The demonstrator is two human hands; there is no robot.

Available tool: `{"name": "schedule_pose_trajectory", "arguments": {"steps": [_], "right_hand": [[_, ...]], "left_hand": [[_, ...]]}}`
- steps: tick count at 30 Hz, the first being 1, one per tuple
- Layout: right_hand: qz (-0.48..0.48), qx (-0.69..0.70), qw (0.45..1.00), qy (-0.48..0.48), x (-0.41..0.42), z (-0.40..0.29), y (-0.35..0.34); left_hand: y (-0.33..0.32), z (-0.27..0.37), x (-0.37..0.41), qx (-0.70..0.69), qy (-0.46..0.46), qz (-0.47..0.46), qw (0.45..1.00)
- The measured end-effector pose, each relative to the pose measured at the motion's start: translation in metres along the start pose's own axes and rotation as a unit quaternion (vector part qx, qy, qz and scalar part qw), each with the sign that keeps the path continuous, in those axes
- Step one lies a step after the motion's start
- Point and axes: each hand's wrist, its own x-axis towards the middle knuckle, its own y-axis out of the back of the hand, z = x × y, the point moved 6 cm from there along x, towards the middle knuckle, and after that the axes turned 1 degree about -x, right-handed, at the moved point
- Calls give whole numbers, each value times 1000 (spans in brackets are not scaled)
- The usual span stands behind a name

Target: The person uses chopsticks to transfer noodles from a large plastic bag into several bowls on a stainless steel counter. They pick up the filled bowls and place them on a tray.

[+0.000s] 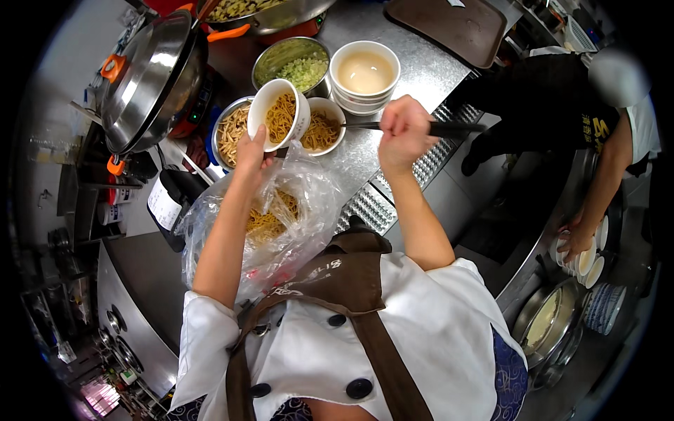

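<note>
My left hand (251, 152) grips a white bowl (301, 117) by its rim, tilted towards me, with brown noodles (280, 118) inside. My right hand (404, 137) is closed around the black handle of a long utensil (457, 129). Its thin metal end reaches left to a second white bowl (341, 141) of noodles, which stands partly behind the held one; the tip's exact shape is unclear. Below my left hand, a clear plastic bag (321, 184) lies open around more noodles (276, 216).
Stacked white bowls (363, 97), the top one holding pale liquid, stand beside a steel pot (261, 66) of chopped greens. A bowl (217, 138) of pale strips, a lidded wok (150, 73) and a brown tray (447, 29) surround them. At right, a co-worker's hand (576, 242) touches white bowls.
</note>
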Motion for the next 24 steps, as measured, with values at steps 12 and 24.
{"name": "schedule_pose_trajectory", "arguments": {"steps": [12,24], "right_hand": [[-100,11,994,-29,35,51,-47],[33,38,999,-9,58,-21,-10]], "left_hand": [[9,4,-14,11,-6,11,1000],[-22,4,-12,48,-21,11,999]]}}
